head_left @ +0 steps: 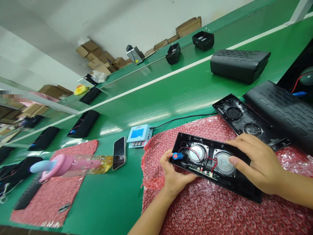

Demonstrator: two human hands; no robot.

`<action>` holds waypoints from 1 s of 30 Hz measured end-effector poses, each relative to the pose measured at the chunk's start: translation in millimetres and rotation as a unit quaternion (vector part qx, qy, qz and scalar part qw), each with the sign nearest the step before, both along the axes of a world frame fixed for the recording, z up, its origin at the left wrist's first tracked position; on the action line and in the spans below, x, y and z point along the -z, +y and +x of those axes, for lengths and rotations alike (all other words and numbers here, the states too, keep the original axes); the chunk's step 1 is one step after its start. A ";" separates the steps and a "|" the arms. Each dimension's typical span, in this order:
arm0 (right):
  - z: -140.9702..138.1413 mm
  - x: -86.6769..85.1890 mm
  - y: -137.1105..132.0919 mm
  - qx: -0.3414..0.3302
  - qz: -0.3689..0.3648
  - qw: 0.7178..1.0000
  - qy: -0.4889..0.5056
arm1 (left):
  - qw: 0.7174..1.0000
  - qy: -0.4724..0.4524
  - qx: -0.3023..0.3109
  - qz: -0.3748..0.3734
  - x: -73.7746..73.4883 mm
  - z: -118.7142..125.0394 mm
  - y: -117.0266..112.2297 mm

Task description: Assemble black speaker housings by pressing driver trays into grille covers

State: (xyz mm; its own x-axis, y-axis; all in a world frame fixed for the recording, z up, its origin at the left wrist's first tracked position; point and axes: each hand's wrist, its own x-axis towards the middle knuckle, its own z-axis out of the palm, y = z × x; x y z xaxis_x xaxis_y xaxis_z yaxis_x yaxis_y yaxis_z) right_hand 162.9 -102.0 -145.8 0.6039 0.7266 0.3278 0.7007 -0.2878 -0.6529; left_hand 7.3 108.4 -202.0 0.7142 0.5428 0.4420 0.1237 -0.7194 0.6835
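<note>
An open black speaker panel (234, 186) lies on red bubble wrap (195, 209). Two round speaker drivers (197, 152) sit in it, joined by red and black wires, with a blue part (177, 156) at its left end. My left hand (174, 176) grips the panel's left end, thumb next to the blue part. Resting on the right driver and the far rim is my right hand (256, 161), fingers curled over the panel.
A second black panel (242, 119) and black speaker housings (281, 111) (239, 63) lie at the right. A small blue-screened tester (139, 135) with a black cable, a phone (119, 152) and a pink bottle (70, 163) lie to the left on the green belt (151, 98).
</note>
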 end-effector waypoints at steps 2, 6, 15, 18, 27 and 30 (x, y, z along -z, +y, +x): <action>0.5 0.9 -0.6 -0.004 0.001 1.000 -0.008 | 1.000 0.002 0.005 -0.002 -0.4 0.0 0.2; 1.1 2.0 -2.2 -0.008 0.000 1.000 -0.015 | 1.000 -0.003 0.018 0.000 -2.9 1.8 -0.3; -0.6 -0.2 -1.6 -0.014 0.000 0.999 -0.033 | 1.000 -0.008 0.017 0.021 -5.1 2.9 -0.7; -1.9 0.5 -1.8 -0.016 0.004 0.999 -0.038 | 1.000 -0.005 0.020 0.021 -1.5 1.8 1.4; 12.9 -14.5 -0.9 -0.058 -0.102 0.993 -0.009 | 0.989 -0.009 0.095 0.117 -8.2 3.6 20.5; 32.1 -20.0 -0.5 0.008 -0.197 0.978 -0.069 | 0.980 0.040 0.128 0.150 -20.4 3.5 20.2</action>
State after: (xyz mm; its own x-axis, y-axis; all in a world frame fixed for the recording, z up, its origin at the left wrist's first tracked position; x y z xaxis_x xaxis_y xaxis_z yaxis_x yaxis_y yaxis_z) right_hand 195.0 -102.5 -125.8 0.5868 0.8031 0.1036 0.7669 -0.5102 -0.3892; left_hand 10.7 128.6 -181.6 0.8483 0.1953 0.4921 -0.0429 -0.9011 0.4315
